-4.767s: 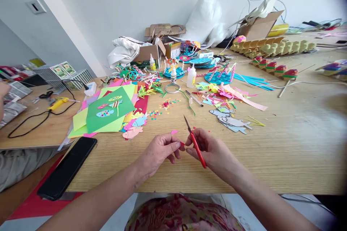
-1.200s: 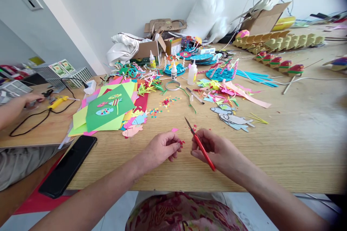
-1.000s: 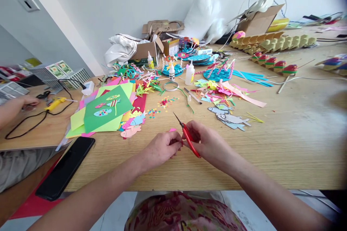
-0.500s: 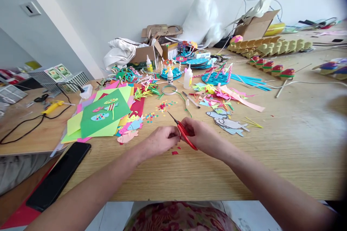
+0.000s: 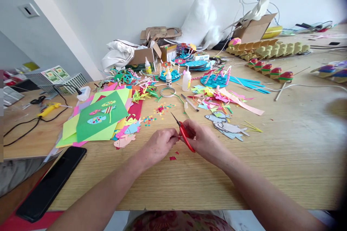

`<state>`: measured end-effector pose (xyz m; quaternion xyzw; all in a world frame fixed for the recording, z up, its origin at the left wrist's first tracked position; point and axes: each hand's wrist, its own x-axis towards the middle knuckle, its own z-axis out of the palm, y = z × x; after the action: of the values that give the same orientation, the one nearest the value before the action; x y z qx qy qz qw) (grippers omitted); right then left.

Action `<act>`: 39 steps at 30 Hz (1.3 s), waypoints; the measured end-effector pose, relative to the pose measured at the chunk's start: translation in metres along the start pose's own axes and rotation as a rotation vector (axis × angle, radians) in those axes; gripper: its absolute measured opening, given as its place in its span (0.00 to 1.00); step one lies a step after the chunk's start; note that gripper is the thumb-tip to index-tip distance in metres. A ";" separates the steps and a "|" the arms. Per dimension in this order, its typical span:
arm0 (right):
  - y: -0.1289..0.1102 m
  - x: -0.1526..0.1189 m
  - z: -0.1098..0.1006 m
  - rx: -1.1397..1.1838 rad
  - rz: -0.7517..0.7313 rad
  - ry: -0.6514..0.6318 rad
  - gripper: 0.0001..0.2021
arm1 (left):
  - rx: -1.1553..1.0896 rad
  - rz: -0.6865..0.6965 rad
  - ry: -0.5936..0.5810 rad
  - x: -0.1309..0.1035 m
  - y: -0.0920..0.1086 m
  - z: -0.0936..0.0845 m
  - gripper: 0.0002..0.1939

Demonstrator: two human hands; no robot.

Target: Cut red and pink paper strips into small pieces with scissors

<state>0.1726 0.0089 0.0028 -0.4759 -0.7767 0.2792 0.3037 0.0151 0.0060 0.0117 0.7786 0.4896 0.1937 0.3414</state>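
Red-handled scissors (image 5: 187, 139) are gripped in my right hand (image 5: 202, 140), their dark, pointed blades aimed up and to the left. Just left of them is my left hand (image 5: 162, 142), its thumb and fingers pinched together beside my right fingertips. A tiny bit of red shows between the two hands, too small to make out. Small red paper scraps (image 5: 172, 158) lie on the table below my hands. Beyond them are piles of coloured dots (image 5: 161, 109). Cut paper fish (image 5: 124, 140) sit to the left, and grey paper fish (image 5: 230, 127) to the right.
Coloured sheets with a green one (image 5: 104, 130) on top lie at the left, a black phone (image 5: 54, 182) near the front edge. Farther back stand glue bottles (image 5: 186, 80), a tape ring (image 5: 168, 92), paper strips (image 5: 241, 101), cardboard boxes (image 5: 145, 57) and egg cartons (image 5: 282, 49).
The view has shifted slightly, so the table's front edge and phone sit lower in the picture. Both hands stay close together, with the scissors still in my right hand.
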 end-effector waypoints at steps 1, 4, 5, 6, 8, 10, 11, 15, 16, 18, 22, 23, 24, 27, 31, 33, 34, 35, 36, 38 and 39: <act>0.000 0.000 0.000 -0.022 -0.003 -0.001 0.04 | 0.014 0.010 0.003 0.000 0.000 0.001 0.10; -0.001 0.000 0.000 -0.070 0.003 -0.017 0.04 | 0.039 0.043 -0.007 0.001 -0.001 0.003 0.10; 0.000 0.000 0.001 -0.079 0.007 -0.026 0.04 | 0.039 0.053 -0.006 0.001 -0.001 0.003 0.10; 0.000 0.000 0.001 -0.081 0.008 -0.036 0.04 | 0.035 0.057 -0.001 0.001 -0.002 0.003 0.10; 0.001 0.000 0.002 -0.060 0.009 -0.050 0.04 | 0.013 0.054 0.010 0.000 -0.002 0.003 0.10; 0.001 0.001 0.002 0.004 0.020 -0.045 0.04 | -0.029 0.040 0.014 0.000 -0.002 0.002 0.09; 0.002 0.001 0.002 0.060 0.032 -0.039 0.04 | -0.064 0.023 0.020 0.000 -0.003 0.002 0.09; 0.001 0.002 0.000 0.452 0.139 -0.021 0.08 | -0.341 -0.078 0.081 0.000 -0.005 0.004 0.09; 0.000 0.002 -0.001 0.553 0.172 -0.010 0.09 | -0.429 -0.091 0.088 -0.001 -0.005 0.005 0.09; -0.004 0.000 -0.003 0.699 0.232 0.031 0.11 | -0.566 -0.085 0.076 -0.002 -0.003 0.007 0.10; -0.011 -0.005 0.000 0.808 0.277 0.114 0.12 | -0.655 -0.048 0.058 -0.003 0.001 0.014 0.08; -0.012 -0.007 0.002 0.815 0.276 0.126 0.12 | -0.660 -0.046 0.065 -0.003 0.002 0.015 0.07; -0.013 -0.008 0.004 0.817 0.273 0.136 0.12 | -0.663 -0.045 0.072 -0.004 0.001 0.016 0.07; -0.013 -0.011 0.011 0.801 0.265 0.160 0.12 | -0.648 -0.029 0.090 -0.004 -0.001 0.018 0.06; -0.012 -0.013 0.012 0.772 0.258 0.155 0.12 | -0.623 0.021 0.081 -0.007 -0.005 0.015 0.06; -0.012 -0.013 0.011 0.746 0.251 0.148 0.12 | -0.615 0.038 0.064 -0.008 -0.006 0.013 0.05; -0.012 -0.014 0.010 0.725 0.249 0.144 0.11 | -0.607 0.042 0.053 -0.008 -0.006 0.012 0.05; -0.012 -0.014 0.009 0.701 0.245 0.138 0.11 | -0.593 0.044 0.040 -0.008 -0.007 0.011 0.05; -0.012 -0.015 0.009 0.676 0.241 0.131 0.11 | -0.577 0.044 0.025 -0.008 -0.007 0.011 0.05; -0.012 -0.015 0.009 0.634 0.229 0.113 0.10 | -0.541 0.040 -0.003 -0.008 -0.008 0.010 0.04; -0.012 -0.016 0.009 0.619 0.222 0.104 0.10 | -0.528 0.036 -0.016 -0.008 -0.009 0.011 0.04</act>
<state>0.1649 -0.0115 0.0023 -0.4565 -0.5819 0.5086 0.4408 0.0128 -0.0020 -0.0017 0.6728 0.4055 0.3144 0.5330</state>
